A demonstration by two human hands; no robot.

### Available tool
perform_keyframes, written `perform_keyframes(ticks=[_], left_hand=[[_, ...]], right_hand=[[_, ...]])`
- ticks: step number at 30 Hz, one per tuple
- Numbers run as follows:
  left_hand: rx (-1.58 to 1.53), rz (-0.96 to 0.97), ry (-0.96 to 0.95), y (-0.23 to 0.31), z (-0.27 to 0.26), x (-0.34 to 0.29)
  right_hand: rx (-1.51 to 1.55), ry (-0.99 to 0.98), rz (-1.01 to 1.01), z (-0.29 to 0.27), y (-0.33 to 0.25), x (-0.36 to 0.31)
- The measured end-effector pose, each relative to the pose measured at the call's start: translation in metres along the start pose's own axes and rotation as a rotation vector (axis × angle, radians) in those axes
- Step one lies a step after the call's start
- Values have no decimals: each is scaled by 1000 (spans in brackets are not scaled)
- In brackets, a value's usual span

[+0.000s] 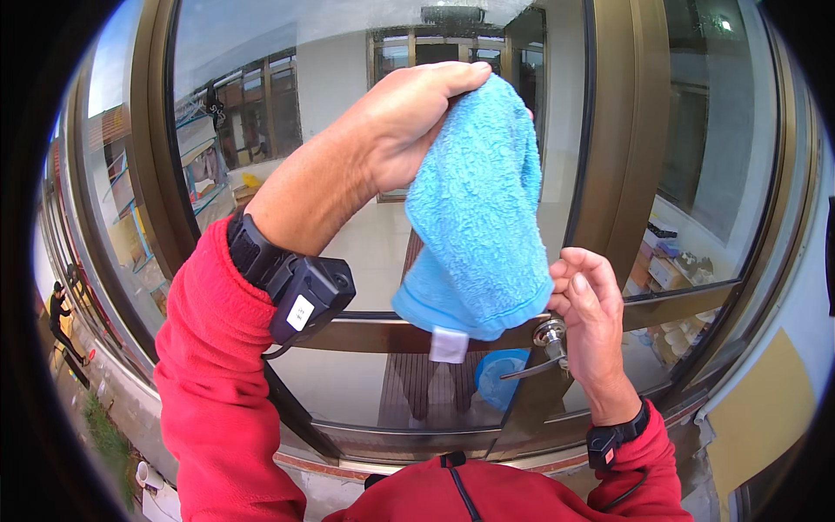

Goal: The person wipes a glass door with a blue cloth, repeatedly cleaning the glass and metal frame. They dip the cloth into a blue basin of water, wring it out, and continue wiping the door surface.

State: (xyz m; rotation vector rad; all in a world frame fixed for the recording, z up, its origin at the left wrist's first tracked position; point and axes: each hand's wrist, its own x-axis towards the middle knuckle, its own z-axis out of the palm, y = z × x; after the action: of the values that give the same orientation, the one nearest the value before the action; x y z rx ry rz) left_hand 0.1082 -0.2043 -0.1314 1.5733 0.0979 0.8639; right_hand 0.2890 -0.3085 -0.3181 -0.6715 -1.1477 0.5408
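A bright blue terry cloth [483, 200] with a white tag at its lower edge hangs folded before a glass door. My left hand [417, 117] grips its top, thumb over the upper edge; the other fingers are mostly hidden behind it. At the cloth's lower right corner, my right hand [594, 317] has curled fingers meeting the edge, which seems caught between them. Just beside that hand is the door's metal lever handle [537, 367]. Both forearms wear red sleeves and dark wrist-mounted devices.
Brown metal frames [619, 130] surround the glass. A blue basin [500, 380] shows through the lower pane. Shelves with small items [665, 261] appear through the right-hand glass. Far left, a person in dark clothes [59, 317] stands outdoors; a white cup [148, 475] is lower left.
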Motion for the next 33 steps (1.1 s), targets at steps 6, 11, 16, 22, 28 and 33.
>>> perform_keyframes(ticks=[6,11,16,22,28,33], left_hand=[[245,139,-32,-37,17,21],[1083,454,91,-83,-14,3],[882,885,450,-116,-63,-55],[1193,784,404,-177,-108,-156],[1400,619,564,-215,-153,-231],[1410,535,638,-229,-179,-250]], right_hand=[[628,-2,223,-10,14,-21],[266,-93,97,7,-27,3],[-169,-60,-517,40,-84,98],[-1390,-443,-1056,85,-37,150],[-1459,-1001,-1190,104,8,154],[-1443,-784,-1260,134,-44,241]])
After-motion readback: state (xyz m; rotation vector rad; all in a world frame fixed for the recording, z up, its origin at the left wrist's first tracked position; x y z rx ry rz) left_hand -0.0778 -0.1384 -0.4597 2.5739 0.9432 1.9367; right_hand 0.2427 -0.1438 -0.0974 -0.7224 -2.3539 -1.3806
